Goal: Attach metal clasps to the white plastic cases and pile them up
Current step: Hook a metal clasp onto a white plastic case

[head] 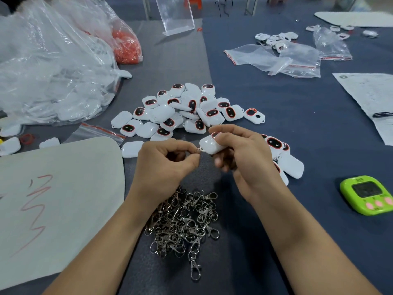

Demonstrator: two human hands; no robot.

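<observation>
1. Mid-attach: right hand (240, 154) grips a white case (209, 145) above the tabletop's middle, left hand (165, 165) fingers (191, 160) pinched tight on a clasp ring (197, 149) at its loop.
2. Next, I reckon: thread the ring through, then drop it on the side pile (291, 165).

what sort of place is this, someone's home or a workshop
Probably a small assembly or packing workshop: a heap of identical white cases, a pile of metal clasps and bulk plastic bags of more parts.

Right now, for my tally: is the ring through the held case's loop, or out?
Cannot tell: left hand pinches the ring at the white case, held by the right hand; joint too small to see.
</observation>
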